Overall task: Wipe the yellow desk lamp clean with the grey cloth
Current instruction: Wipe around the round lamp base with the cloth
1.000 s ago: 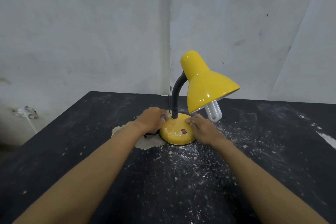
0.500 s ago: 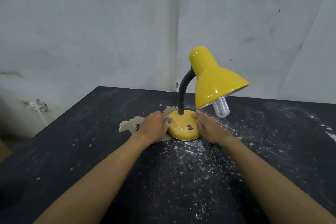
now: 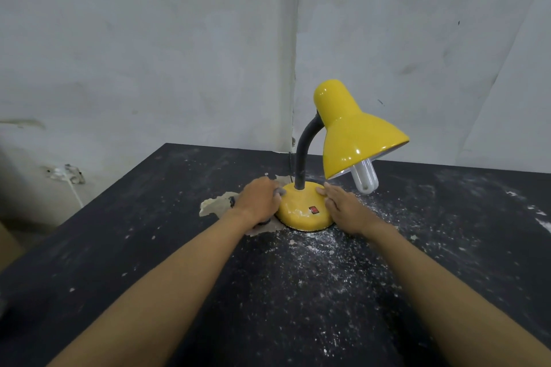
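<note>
Lamp position: yellow desk lamp [image 3: 343, 155] upright on the counter [image 3: 149, 247], its base [image 3: 301, 213] wedged between the two hands, just ahead of the knuckles.
Left hand: left hand [image 3: 259, 202] curled over the grey cloth [image 3: 279, 191], pressing it to the near-left flank of the base; only a tuft visible past the fingertips.
Right hand: right hand [image 3: 343, 207] spread flat, fingers straight along the opposite flank, bracing and clasping nothing.
Base: likely weighted, glossy and hard; probably slick under a dry palm, so best steadied by the rim, clear of the red switch [image 3: 313, 210] between the hands.
Neck: black gooseneck [image 3: 304, 152] rising beyond the fingertips; looks bendable, so a poor handle, apt to flex and swing the head.
Shade: shade [image 3: 357, 134] above and beyond the right hand; thin, smooth shell by the look, best cupped lightly from outside while wiping.
Bulb: bulb [image 3: 365, 177] hanging bare just past the right fingertips; presumably glass and fragile, worth keeping the cloth off.
Cloth: soft and limp, moulding easily to curves.
Surroundings: white powder [image 3: 313, 262] scattered nearer than both wrists, streaks also on the base; beige patch [image 3: 214, 205] under and outside the left hand.
</note>
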